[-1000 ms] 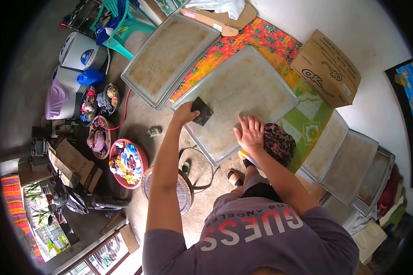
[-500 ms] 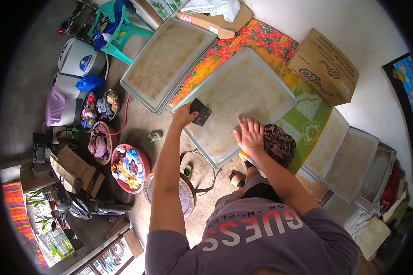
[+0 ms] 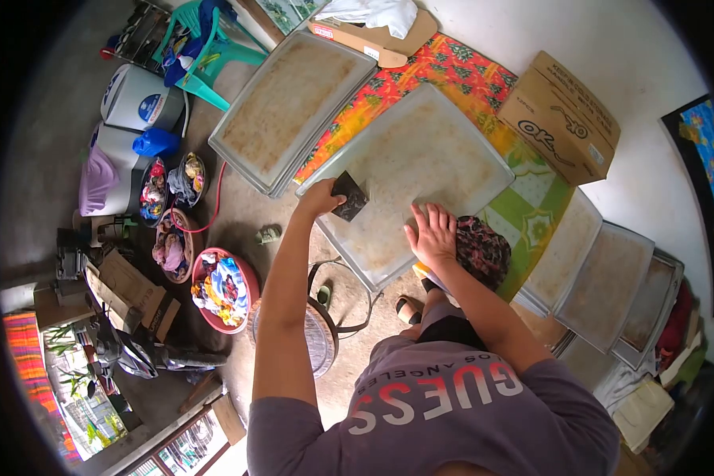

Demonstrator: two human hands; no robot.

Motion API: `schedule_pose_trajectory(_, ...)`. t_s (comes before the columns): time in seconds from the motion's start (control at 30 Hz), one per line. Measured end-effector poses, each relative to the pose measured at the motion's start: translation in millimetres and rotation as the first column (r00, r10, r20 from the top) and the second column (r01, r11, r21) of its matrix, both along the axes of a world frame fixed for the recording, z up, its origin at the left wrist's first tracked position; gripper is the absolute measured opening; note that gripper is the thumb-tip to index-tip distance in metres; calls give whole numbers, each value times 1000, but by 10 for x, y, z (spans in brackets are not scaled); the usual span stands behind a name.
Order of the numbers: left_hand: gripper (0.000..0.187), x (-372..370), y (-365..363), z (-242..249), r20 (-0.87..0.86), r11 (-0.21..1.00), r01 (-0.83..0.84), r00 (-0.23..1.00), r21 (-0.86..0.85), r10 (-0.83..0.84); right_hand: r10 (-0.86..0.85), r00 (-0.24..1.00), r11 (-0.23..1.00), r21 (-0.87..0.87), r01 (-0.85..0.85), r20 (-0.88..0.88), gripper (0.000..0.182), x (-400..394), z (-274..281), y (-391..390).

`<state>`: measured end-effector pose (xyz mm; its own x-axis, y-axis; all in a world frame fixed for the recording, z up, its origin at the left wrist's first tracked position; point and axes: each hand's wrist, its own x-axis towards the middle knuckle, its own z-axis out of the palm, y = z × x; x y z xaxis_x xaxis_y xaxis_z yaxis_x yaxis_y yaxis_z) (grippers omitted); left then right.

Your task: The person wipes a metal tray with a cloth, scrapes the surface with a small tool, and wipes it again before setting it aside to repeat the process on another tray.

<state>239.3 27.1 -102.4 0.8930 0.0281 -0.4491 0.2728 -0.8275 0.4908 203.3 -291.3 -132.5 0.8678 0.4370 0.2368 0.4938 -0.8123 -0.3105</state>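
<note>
A large grey metal tray (image 3: 420, 166) with brownish stains lies on the patterned tablecloth. My left hand (image 3: 320, 198) pinches a dark square piece (image 3: 351, 197) by its edge, over the left part of the tray. Fingers spread, my right hand (image 3: 434, 236) rests flat on the tray's near right side and holds nothing. Beside that hand is a dark patterned cloth bundle (image 3: 482, 252).
Stacked trays stand at the upper left (image 3: 287, 103) and at the right (image 3: 603, 274). A cardboard box (image 3: 559, 119) is on the table. Below are a round stool (image 3: 319, 341) and a pink basin (image 3: 250, 289) of clothes.
My left hand and the dark square piece have shifted very slightly to the right across the tray. My right hand has stayed in place.
</note>
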Motion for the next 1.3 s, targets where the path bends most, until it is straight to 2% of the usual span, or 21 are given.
schedule_pose_trajectory(0.1, 39, -22, -27, 16, 149, 956, -261, 959, 133, 241, 4, 1000, 1000, 17, -5, 12, 50, 8, -5, 4)
schedule_pose_trajectory(0.2, 41, -54, 102, -109, -50, 995, -15, 999, -100, 10, -3, 1000, 1000, 2, 3, -7, 49, -2, 1, 3)
schedule_pose_trajectory(0.23, 42, -76, 121, -148, -16, 1000, -4, 1000, -13, 4, 5, 1000, 1000, 1, -5, -7, 49, -1, -3, -10)
schedule_pose_trajectory(0.33, 41, -28, 25, -22, 199, 925, -358, 923, 126, 330, -4, 1000, 1000, 4, 4, -4, 50, 13, -14, 16)
schedule_pose_trajectory(0.37, 44, 21, 120, -77, 151, 956, -290, 947, 36, 282, -5, 1000, 1000, -4, 5, -7, 50, 8, -6, 11)
schedule_pose_trajectory(0.47, 49, 87, 128, -180, -63, 998, -14, 998, -66, 10, 7, 1000, 1000, -12, -7, 1, 50, -5, -7, -5)
schedule_pose_trajectory(0.5, 50, 97, 68, -95, 42, 992, -125, 991, 1, 125, 2, 1000, 1000, -7, -2, 7, 50, 6, -9, 10)
schedule_pose_trajectory(0.53, 47, 128, 36, -190, 251, 931, -348, 916, 109, 313, -2, 1000, 1000, -7, 2, 14, 50, 15, -18, 18)
schedule_pose_trajectory(0.6, 48, 272, 94, -119, 174, 926, -375, 916, 43, 362, -5, 1000, 1000, -15, 6, 21, 50, 2, -15, 6)
schedule_pose_trajectory(0.7, 48, 432, 51, -21, 23, 992, -63, 998, 106, 61, -8, 1000, 1000, -10, 8, 23, 51, 6, -4, 14)
schedule_pose_trajectory(0.8, 48, 551, -41, 89, 160, 933, -310, 946, 181, 283, -3, 1000, 1000, -9, 3, 17, 51, 6, -7, 10)
schedule_pose_trajectory(0.83, 34, 595, 83, -172, 180, 963, -267, 949, 32, 258, -6, 1000, 1000, -10, 6, 17, 51, 1, -15, -1)
schedule_pose_trajectory(0.93, 51, 674, -47, -41, 104, 949, -234, 971, 209, 217, -3, 1000, 1000, -10, 3, 9, 51, 3, -12, 7)
schedule_pose_trajectory(0.97, 50, 671, -89, 55, 157, 912, -361, 929, 196, 334, -3, 1000, 1000, -9, 3, 0, 51, 1, -11, 6)
schedule_pose_trajectory(1.07, 49, 765, -47, 60, 38, 981, -58, 998, 183, 52, -4, 1000, 1000, -1, 4, -8, 52, 25, -18, -4)
schedule_pose_trajectory(1.1, 49, 756, -89, 76, 52, 975, -62, 997, 213, 52, 1, 1000, 1000, 3, -1, -9, 52, 21, -18, -4)
schedule_pose_trajectory(1.2, 48, 793, -176, 180, 147, 931, -318, 944, 178, 295, -9, 1000, 1000, 8, 9, -2, 53, 19, -22, 2)
schedule_pose_trajectory(1.3, 48, 896, -95, -24, 116, 995, -14, 993, 95, 3, 9, 1000, 1000, -1, -9, -27, 53, 34, -2, -12)
